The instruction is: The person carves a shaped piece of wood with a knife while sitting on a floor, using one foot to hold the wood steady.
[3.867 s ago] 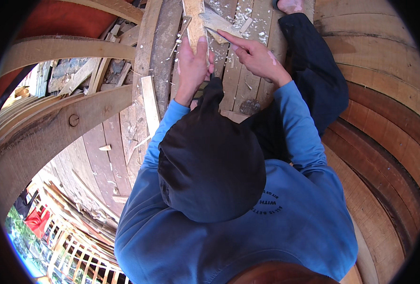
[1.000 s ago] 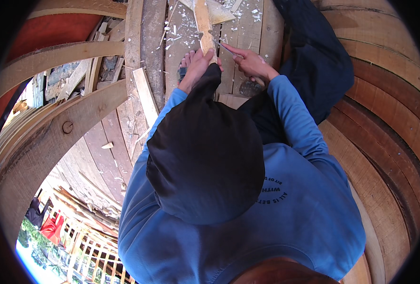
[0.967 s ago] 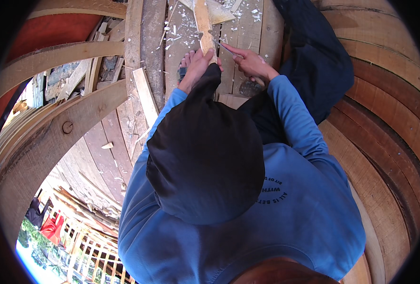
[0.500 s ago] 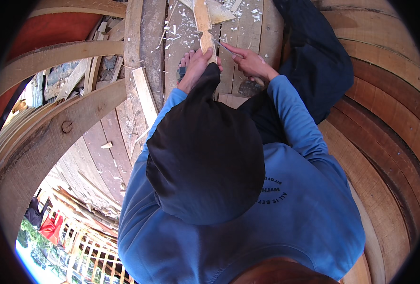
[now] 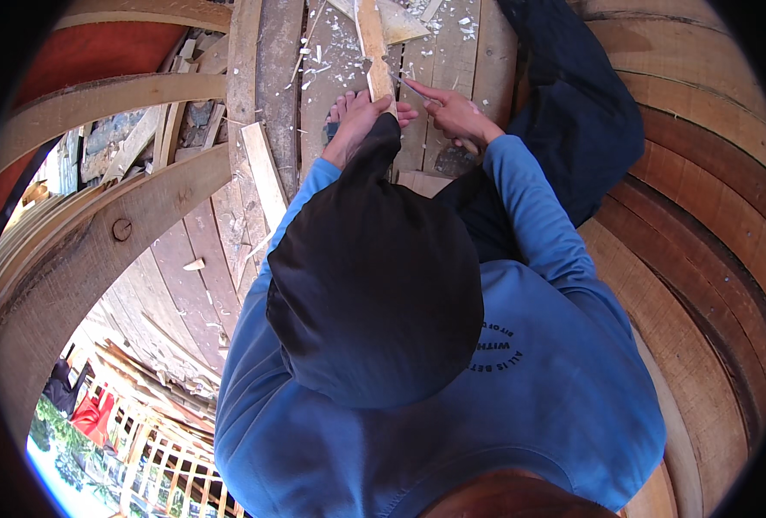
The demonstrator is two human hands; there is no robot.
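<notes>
My left hand (image 5: 361, 128) grips the near end of a pale strip of wood (image 5: 372, 34), with the thumb on top and fingertips showing past its right side. Notches are cut into both edges of the strip partway along. My right hand (image 5: 459, 117) is closed around a slim knife (image 5: 411, 84), forefinger stretched along it. The blade's tip points left toward the strip, just beside the notched part; whether they touch I cannot tell. A bare foot (image 5: 336, 110) lies partly behind my left hand. The dark cap (image 5: 374, 293) hides part of my left wrist.
White shavings (image 5: 316, 65) litter the plank floor (image 5: 279, 86). A flat offcut (image 5: 400, 22) lies beyond the strip, and a narrow board (image 5: 265, 177) to the left. Curved timber ribs (image 5: 132, 220) rise on the left; stacked curved planks (image 5: 694, 207) wall the right side.
My left thumb has drawn back along the strip, and the fingers show more on its right side. The strip has shifted slightly. My right hand with the knife stays almost in place.
</notes>
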